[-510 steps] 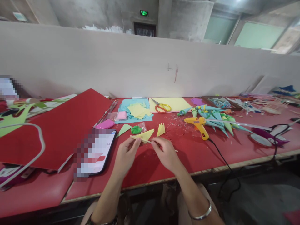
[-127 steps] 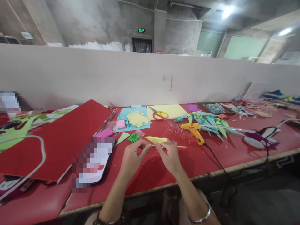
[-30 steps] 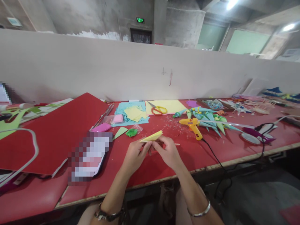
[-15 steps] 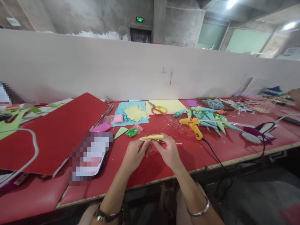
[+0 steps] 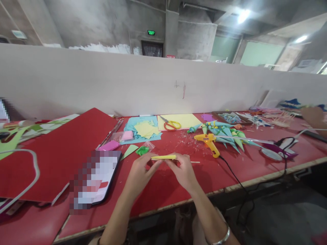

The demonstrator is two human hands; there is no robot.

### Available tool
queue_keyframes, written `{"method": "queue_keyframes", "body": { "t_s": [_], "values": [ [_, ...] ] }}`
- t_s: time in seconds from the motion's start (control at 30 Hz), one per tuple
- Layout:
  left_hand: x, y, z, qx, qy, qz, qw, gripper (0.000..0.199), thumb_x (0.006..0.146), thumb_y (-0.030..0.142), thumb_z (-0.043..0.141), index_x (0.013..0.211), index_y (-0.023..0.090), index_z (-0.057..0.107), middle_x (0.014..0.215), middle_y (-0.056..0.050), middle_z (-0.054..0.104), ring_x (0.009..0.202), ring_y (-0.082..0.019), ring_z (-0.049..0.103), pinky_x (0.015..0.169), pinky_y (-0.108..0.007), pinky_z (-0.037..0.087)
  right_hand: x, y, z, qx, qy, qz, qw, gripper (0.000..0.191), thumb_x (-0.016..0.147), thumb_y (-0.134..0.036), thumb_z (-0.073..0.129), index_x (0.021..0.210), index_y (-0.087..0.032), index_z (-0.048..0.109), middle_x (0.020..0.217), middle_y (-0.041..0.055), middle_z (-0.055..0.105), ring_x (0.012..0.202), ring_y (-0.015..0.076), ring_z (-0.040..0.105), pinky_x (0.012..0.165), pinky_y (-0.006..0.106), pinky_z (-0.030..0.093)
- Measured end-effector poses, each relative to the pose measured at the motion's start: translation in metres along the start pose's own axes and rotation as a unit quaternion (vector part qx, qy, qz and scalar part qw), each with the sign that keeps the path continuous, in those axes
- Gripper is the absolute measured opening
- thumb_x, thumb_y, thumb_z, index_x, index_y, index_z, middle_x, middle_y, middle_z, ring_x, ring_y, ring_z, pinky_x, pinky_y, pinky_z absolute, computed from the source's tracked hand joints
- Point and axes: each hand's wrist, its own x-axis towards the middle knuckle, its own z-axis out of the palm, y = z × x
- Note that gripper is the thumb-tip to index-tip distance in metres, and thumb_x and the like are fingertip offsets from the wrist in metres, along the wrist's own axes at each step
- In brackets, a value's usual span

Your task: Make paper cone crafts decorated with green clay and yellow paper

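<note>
Between both my hands is a thin stack of yellow paper [image 5: 164, 157], seen nearly edge-on above the red table. My left hand [image 5: 140, 170] pinches its left end, thumb on the near side. At the other end my right hand [image 5: 182, 170] grips it the same way, the thumbs almost meeting in the middle. The fingers behind the stack are largely hidden. Just right of my right hand lies a thin pale stick [image 5: 195, 162]. A bright green piece in a clear bag [image 5: 142, 150] rests beyond my left hand, beside a pale green paper triangle [image 5: 130, 151].
A yellow glue gun [image 5: 209, 143] with a black cord lies to the right, before blue-green paper cones [image 5: 230, 134]. Scissors [image 5: 170, 123] rest on yellow sheets at the back, near cut paper pieces [image 5: 146, 129]. A phone [image 5: 102, 180] and a red board [image 5: 58, 153] are left.
The yellow stack has tipped to nearly edge-on, and its edges look more level. Both hands keep hold of it. My view has tilted up slightly, so the table sits lower.
</note>
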Motion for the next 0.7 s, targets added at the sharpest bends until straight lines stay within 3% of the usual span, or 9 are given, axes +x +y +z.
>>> {"method": "queue_keyframes", "body": {
  "t_s": [0.1, 0.33, 0.6, 0.7],
  "values": [
    [0.0, -0.003, -0.007, 0.014, -0.01, 0.0, 1.0, 0.019, 0.08, 0.034, 0.048, 0.078, 0.019, 0.06, 0.072, -0.002, 0.063, 0.065, -0.016, 0.055, 0.059, -0.023, 0.041, 0.0, 0.002, -0.001, -0.012, -0.004, 0.008, 1.0, 0.02, 0.081, -0.032, 0.053, 0.08, -0.019, 0.069, 0.065, 0.0008, 0.066, 0.06, 0.0143, 0.054, 0.064, 0.025, 0.038],
    [-0.002, -0.003, -0.009, 0.038, -0.08, -0.002, 0.996, 0.035, 0.087, 0.035, 0.034, 0.058, 0.02, 0.046, 0.053, 0.002, 0.051, 0.05, -0.013, 0.048, 0.05, -0.022, 0.033, -0.001, 0.003, 0.0, 0.003, -0.015, 0.014, 1.0, 0.019, 0.08, -0.028, 0.054, 0.085, -0.018, 0.07, 0.066, 0.002, 0.066, 0.06, 0.0149, 0.054, 0.061, 0.025, 0.039],
    [-0.004, 0.004, -0.003, -0.014, -0.069, -0.026, 0.997, 0.034, 0.088, 0.035, 0.031, 0.059, 0.02, 0.04, 0.055, 0.003, 0.047, 0.052, -0.013, 0.045, 0.051, -0.023, 0.033, 0.001, 0.003, -0.003, 0.048, -0.058, 0.013, 0.997, 0.026, 0.082, -0.028, 0.049, 0.069, -0.016, 0.067, 0.064, 0.0019, 0.066, 0.059, 0.0155, 0.056, 0.057, 0.024, 0.041],
    [-0.004, 0.003, 0.0, -0.023, -0.062, -0.037, 0.997, 0.034, 0.088, 0.036, 0.029, 0.061, 0.02, 0.042, 0.057, 0.003, 0.049, 0.053, -0.013, 0.047, 0.053, -0.023, 0.034, 0.001, 0.004, -0.003, 0.026, -0.038, 0.015, 0.999, 0.021, 0.081, -0.028, 0.052, 0.073, -0.017, 0.069, 0.067, 0.0026, 0.068, 0.061, 0.0165, 0.058, 0.06, 0.025, 0.041]
  ]
}}
